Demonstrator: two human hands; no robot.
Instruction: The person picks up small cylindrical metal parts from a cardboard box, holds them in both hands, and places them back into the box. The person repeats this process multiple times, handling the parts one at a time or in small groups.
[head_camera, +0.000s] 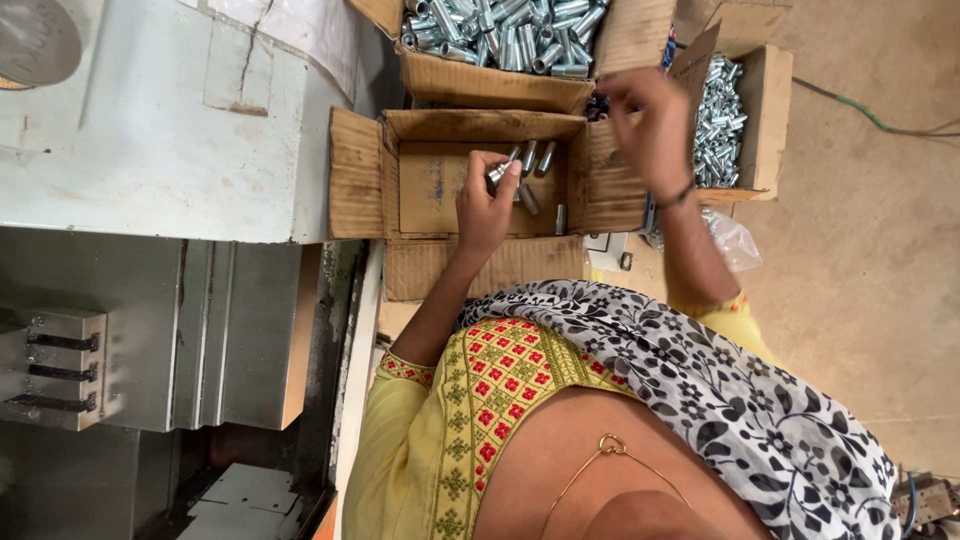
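We noted that the left hand (487, 205) hung over the near cardboard box (360, 170), its fingers curled around a short metal sleeve (499, 172) pinched between thumb and fingertips. The sleeve's long axis ran slantwise, pointing away from the palm toward the far wall of the box. A few loose sleeves (535, 160) lay on the box floor just beyond the left fingertips, most with their long axes running away from the hand, one (527, 198) lying crosswise right beside the thumb; the left hand was plainly the nearer of the two to all of these. The right hand (650, 125) was raised off to the right of the left hand, over the flap between the near box and the side box (765, 100), which was heaped with more sleeves (718, 120) just beyond the right wrist. Its fingers were bent together as if pinching something small, but we could not tell whether it held anything, as the fingertips were blurred. A third box (480, 85), full of sleeves (500, 35), stood beyond both hands, past the far wall of the near box. A grey machine housing (150, 150) sat to the left of the left hand, well apart from it.
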